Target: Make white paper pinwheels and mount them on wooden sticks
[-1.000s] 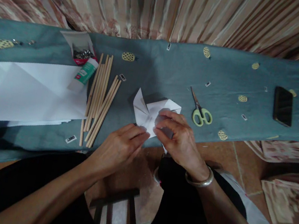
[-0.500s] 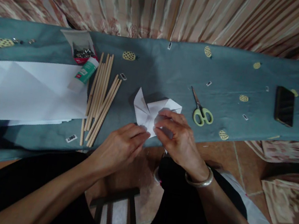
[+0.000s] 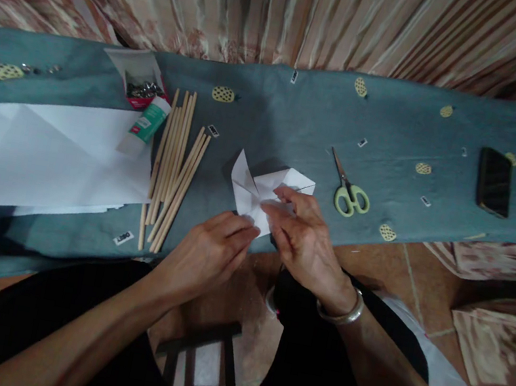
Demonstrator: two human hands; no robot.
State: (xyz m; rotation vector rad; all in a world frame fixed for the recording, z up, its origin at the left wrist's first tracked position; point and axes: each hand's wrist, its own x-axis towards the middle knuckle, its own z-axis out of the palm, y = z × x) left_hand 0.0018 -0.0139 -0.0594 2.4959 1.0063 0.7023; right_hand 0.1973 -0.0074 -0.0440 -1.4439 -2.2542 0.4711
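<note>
The folded paper (image 3: 249, 203) is the reference point; it lies on the blue-green cloth (image 3: 300, 121), near the edge closest to me. My left hand (image 3: 213, 245) grasps its near left edge between thumb and fingers. My right hand (image 3: 306, 241) rests its fingers on the right part; I cannot tell whether they grip a flap.

Container: one small red box (image 3: 141, 105), located left of the folded paper and farther from me. Its lid is raised. Contents: a heap of small shiny metal pieces (image 3: 143, 90). A few loose metal bits (image 3: 30, 70) lie on the cloth, farther left of the folded paper.

A glue stick (image 3: 147, 123), also left of the folded paper, lies with its clear end on white sheets (image 3: 69, 160); I cannot tell if its green end touches the box. Wooden sticks (image 3: 170, 164) lie between those sheets and the folded paper. Scissors (image 3: 345, 185) are right of the folded paper; a phone (image 3: 494, 181) is farther right.
</note>
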